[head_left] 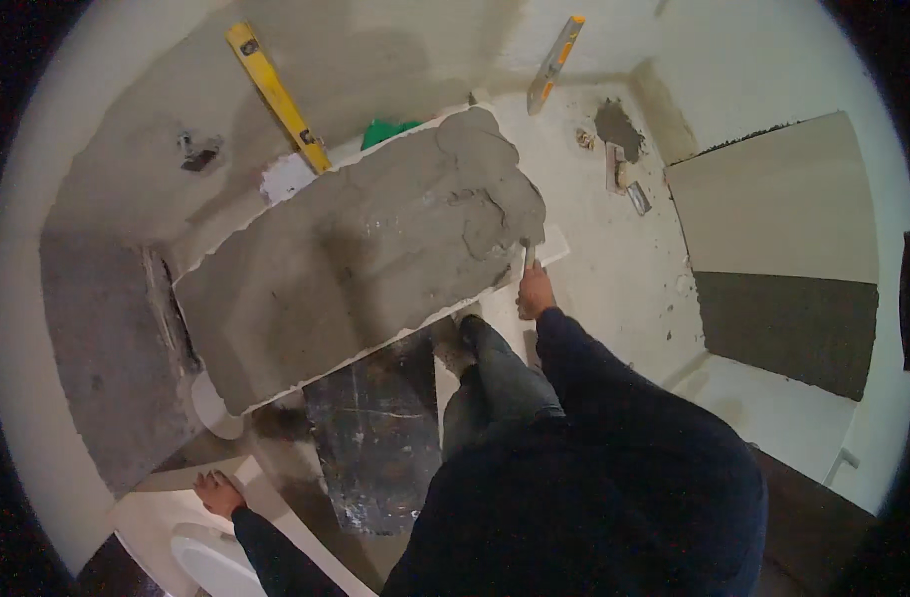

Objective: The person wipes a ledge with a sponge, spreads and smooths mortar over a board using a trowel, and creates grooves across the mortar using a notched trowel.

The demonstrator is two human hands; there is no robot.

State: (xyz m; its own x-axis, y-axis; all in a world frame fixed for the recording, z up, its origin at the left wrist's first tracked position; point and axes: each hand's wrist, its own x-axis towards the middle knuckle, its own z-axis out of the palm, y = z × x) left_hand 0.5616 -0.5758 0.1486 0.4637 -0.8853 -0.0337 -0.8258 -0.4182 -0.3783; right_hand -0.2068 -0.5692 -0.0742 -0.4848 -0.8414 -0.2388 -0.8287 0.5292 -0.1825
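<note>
One left hand, fingers resting on a white ledge; one scuffed black board beside the slab. One right hand, clamped on a tool handle at the right end of the central mortar-coated slab. Beyond: yellow spirit level at its far edge, green object partly hidden, grey-and-orange level.

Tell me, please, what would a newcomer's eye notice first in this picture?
First, the big, grey mortar-coated slab, lying slantwise across the middle of the view. Next, the bright yellow spirit level at the upper left, tilted, by the slab's far edge. Then the right hand, gripping a tool handle near the slab's right end, while the left hand rests at the lower left.
</note>
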